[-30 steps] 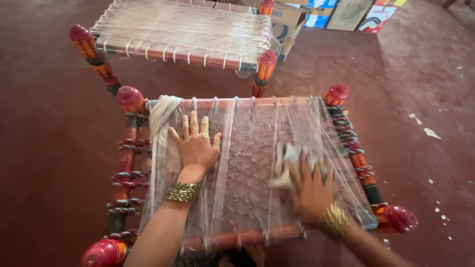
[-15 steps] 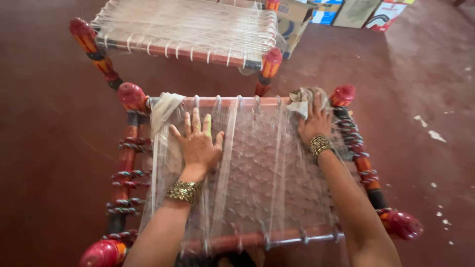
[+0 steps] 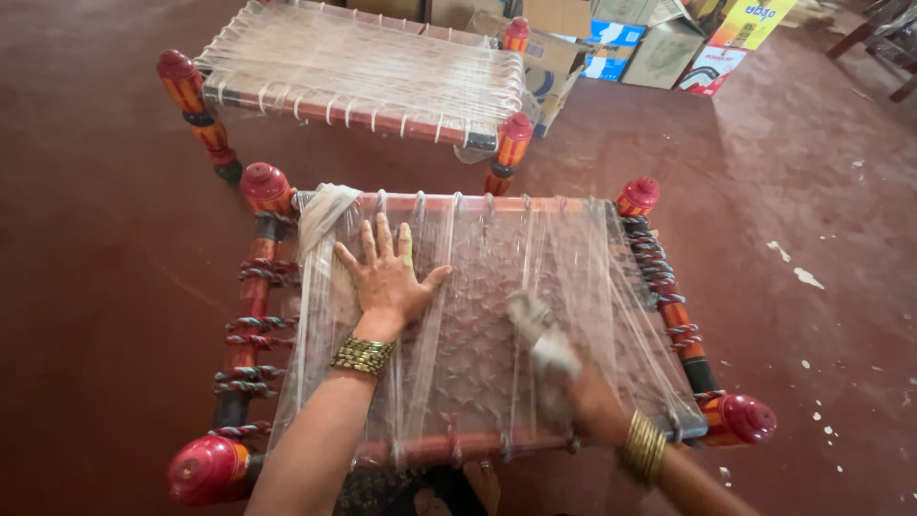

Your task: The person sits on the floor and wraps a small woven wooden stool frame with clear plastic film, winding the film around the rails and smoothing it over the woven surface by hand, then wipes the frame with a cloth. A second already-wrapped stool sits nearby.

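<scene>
We record a low stool (image 3: 478, 325) with a woven seat wrapped in clear plastic film, standing on the dark red floor (image 3: 95, 287). Its long axis runs from 9 to 3 o'clock across the view, the far rail slightly narrower than the near one. Red turned knobs cap all four corners.

Left hand (image 3: 387, 277): laid flat, palm down, on the left part of the seat, fingers (image 3: 368, 241) spread wide and pointing to 12 o'clock, thumb out toward 3 o'clock. It grips nothing; the film lies directly beneath the palm. A gold bangle (image 3: 363, 354) sits on the wrist.

Right hand (image 3: 592, 406): blurred, at 5 o'clock on the seat near the front rail. It is closed about a crumpled pale cloth (image 3: 540, 330), which sticks out beyond the fingers toward 11 o'clock and rests on the film at mid-seat. We cannot tell the exact finger positions through the blur. Gold bangles (image 3: 642, 447) ring this wrist.

A bunched end of film (image 3: 320, 212) gathers at the far left corner, at 11 o'clock of the left hand.

At 12 o'clock, well apart, stands a second stool (image 3: 363, 72), likewise film-wrapped. Behind it are cardboard boxes (image 3: 659, 48).
</scene>
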